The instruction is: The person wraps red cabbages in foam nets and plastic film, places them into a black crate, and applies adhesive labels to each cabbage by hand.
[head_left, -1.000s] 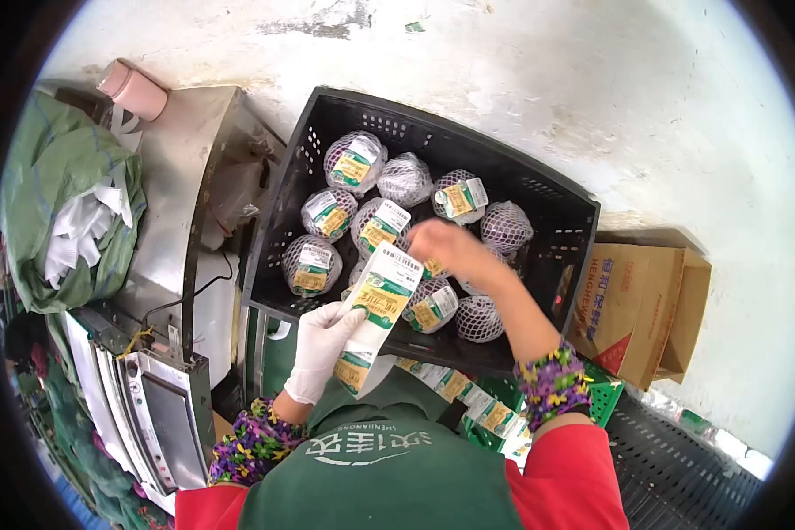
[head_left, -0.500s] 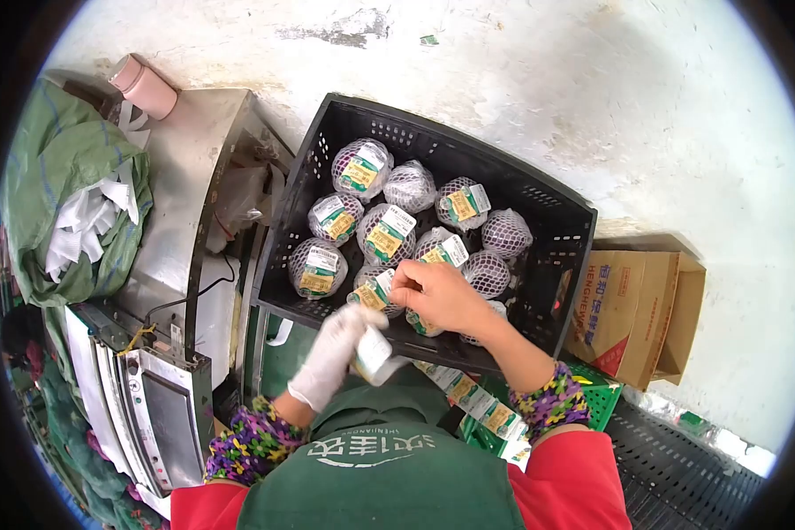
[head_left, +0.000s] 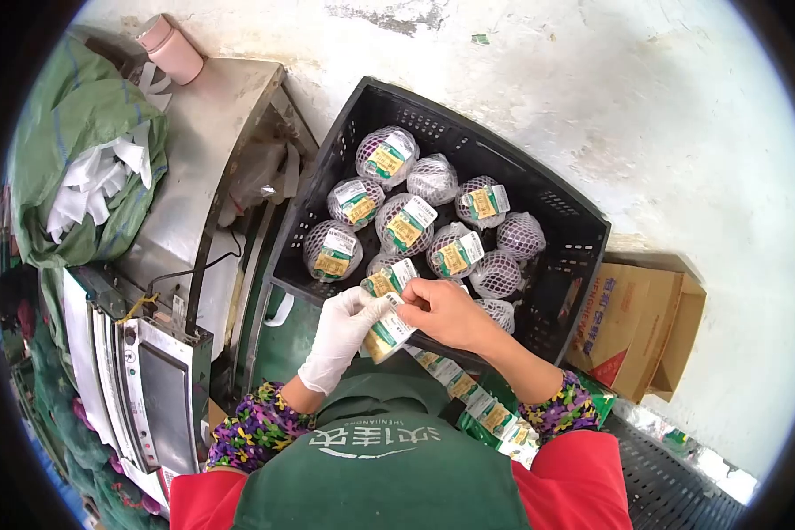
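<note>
A green, yellow and white label (head_left: pixel 388 336) is pinched in my gloved left hand (head_left: pixel 337 337), just over the near edge of a black crate (head_left: pixel 495 152). My bare right hand (head_left: pixel 446 311) has its fingers closed on the label's upper right corner. Inside the crate lie several round purple items in white net sleeves, such as the labelled one (head_left: pixel 405 224) in the middle and the unlabelled one (head_left: pixel 521 236) at the right. A strip of labels (head_left: pixel 479 403) hangs below the crate, beside my apron.
On the left, a metal table (head_left: pixel 190 168) bears a pink bottle (head_left: pixel 172 53) and a green sack (head_left: pixel 79 115) of white scraps. A machine (head_left: pixel 163 397) stands below it. An open cardboard box (head_left: pixel 632 327) is right of the crate, near a white wall (head_left: pixel 662 115).
My left hand has moved up and right with the label, and my right hand has come onto the label's edge. The view has shifted slightly.
</note>
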A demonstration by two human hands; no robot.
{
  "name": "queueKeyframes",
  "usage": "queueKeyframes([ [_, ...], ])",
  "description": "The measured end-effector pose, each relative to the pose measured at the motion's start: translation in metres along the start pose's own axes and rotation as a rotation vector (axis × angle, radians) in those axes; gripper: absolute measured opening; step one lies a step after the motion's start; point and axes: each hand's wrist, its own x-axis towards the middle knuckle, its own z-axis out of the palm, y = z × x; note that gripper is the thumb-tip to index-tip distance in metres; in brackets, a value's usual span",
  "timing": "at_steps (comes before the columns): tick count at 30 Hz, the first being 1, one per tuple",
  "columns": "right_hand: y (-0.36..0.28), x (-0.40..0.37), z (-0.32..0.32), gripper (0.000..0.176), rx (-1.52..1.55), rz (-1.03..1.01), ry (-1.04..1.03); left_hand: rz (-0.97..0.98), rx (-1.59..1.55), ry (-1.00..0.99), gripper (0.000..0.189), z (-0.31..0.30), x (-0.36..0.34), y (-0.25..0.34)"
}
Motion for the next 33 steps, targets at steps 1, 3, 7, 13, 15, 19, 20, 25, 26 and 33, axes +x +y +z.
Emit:
queueKeyframes([
  [1, 0.002, 0.000, -0.002, 0.023, 0.009, -0.056, 0.033, -0.099, 0.017, -0.046, 0.014, -0.009, 0.002, -0.003],
  [3, 0.011, 0.008, -0.017, 0.015, -0.042, -0.132, 0.151, -0.151, -0.080, -0.042, 0.016, -0.001, 0.001, -0.006],
  [7, 0.073, 0.060, -0.086, 0.015, -0.210, -0.106, 0.477, -0.388, -0.115, -0.208, 0.030, 0.004, -0.026, 0.004],
  [13, 0.136, 0.164, -0.103, 0.051, -0.295, 0.243, 0.736, -0.275, -0.101, -0.037, 0.019, -0.003, -0.023, 0.009],
  [15, 0.128, 0.172, -0.094, 0.056, -0.572, 0.465, 0.629, -0.253, -0.110, -0.017, 0.019, -0.010, -0.025, 0.004],
  [19, 0.118, 0.168, -0.084, 0.047, -0.606, 0.299, 0.813, -0.244, -0.101, 0.049, 0.020, -0.017, -0.028, -0.004],
  [20, 0.134, 0.174, -0.076, 0.047, -0.602, 0.304, 0.815, -0.243, -0.107, 0.067, 0.020, -0.018, -0.028, -0.006],
  [25, 0.118, 0.135, -0.058, 0.036, -0.564, -0.272, 0.672, -0.149, -0.098, 0.049, 0.020, -0.012, -0.015, -0.003],
  [26, 0.092, 0.115, -0.059, 0.032, -0.048, -0.234, 0.368, -0.149, -0.097, 0.057, 0.020, -0.012, -0.011, -0.001],
  [33, 0.011, -0.011, -0.020, 0.027, 0.159, -0.048, 0.260, -0.075, -0.020, -0.130, 0.023, 0.012, 0.006, 0.009],
])
